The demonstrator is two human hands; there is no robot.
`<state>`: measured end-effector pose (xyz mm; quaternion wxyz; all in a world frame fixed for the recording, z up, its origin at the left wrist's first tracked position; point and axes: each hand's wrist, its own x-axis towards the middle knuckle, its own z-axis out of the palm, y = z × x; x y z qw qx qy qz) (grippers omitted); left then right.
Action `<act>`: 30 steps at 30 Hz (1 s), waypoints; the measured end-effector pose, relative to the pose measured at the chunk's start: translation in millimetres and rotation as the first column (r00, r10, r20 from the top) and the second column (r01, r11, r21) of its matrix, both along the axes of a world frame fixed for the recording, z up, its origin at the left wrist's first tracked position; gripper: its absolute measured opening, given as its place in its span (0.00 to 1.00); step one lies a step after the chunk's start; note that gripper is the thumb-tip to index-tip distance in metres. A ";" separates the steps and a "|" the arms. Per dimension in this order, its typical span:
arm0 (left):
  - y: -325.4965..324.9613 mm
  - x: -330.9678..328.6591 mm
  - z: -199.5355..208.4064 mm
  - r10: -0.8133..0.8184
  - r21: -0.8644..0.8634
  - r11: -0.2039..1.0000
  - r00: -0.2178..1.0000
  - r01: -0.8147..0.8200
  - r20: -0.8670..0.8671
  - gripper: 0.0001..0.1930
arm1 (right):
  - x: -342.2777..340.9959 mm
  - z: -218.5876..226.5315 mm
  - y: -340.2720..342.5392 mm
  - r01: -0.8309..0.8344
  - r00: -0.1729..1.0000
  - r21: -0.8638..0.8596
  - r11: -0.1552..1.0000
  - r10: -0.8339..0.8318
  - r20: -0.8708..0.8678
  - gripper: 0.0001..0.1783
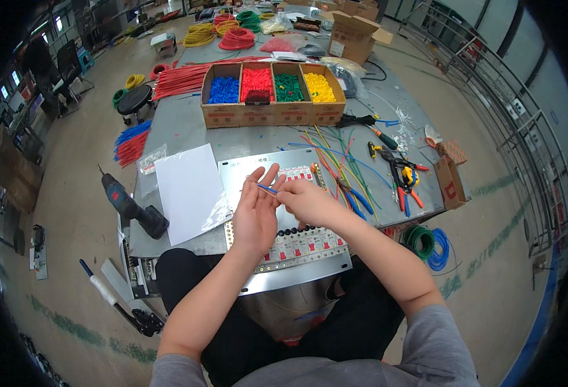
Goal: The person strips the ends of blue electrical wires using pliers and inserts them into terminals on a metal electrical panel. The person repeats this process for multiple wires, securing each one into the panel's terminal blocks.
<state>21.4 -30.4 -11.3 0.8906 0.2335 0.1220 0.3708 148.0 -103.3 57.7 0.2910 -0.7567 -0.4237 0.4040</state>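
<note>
Wire: short, blue, thin (266,188); in the air above the panel, one end at the right fingertips, the other over the left fingers.
Long axis: slanting across, far-left end to near-right end; the right hand nearer, directly at its right end.
Right hand (305,201): fingers curled, thumb and forefinger pinching the wire; forearm coming in from the near right.
Left hand (256,209): open, palm turned up, fingers spread beneath the wire; contact with it cannot be told.
Panel: metal plate (233,169), under both hands, overhanging the worktop's (177,133) near edge toward the lap.
Breakers: white row with red switches (310,247), along the panel's near side.
Sheet: white (189,190), left of the panel.
Drill: (128,204), at the worktop's left edge, by the near-left corner, bit pointing outward.
Loose wires: mixed colours (352,169), right of the panel.
Pliers: red-handled (401,198), toward the near-right corner.
Carton: four compartments (222,117), beyond the panel; blue, red, green, yellow pieces inside.
</note>
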 end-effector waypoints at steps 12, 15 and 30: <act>-3.2 -4.4 6.4 -0.159 -0.074 0.982 0.973 0.174 0.166 0.31 | -6.5 -2.4 -13.0 -0.102 0.968 0.250 0.963 0.038 0.250 0.17; -1.8 -5.9 5.1 -0.166 -0.093 0.980 0.978 0.178 0.126 0.28 | -7.8 -3.4 -14.2 -0.134 0.969 0.250 0.959 0.074 0.235 0.17; -2.9 -6.2 6.4 -0.131 -0.197 0.965 0.969 0.174 0.209 0.21 | -13.3 -14.7 -16.5 -0.158 0.945 0.359 0.920 0.036 0.324 0.17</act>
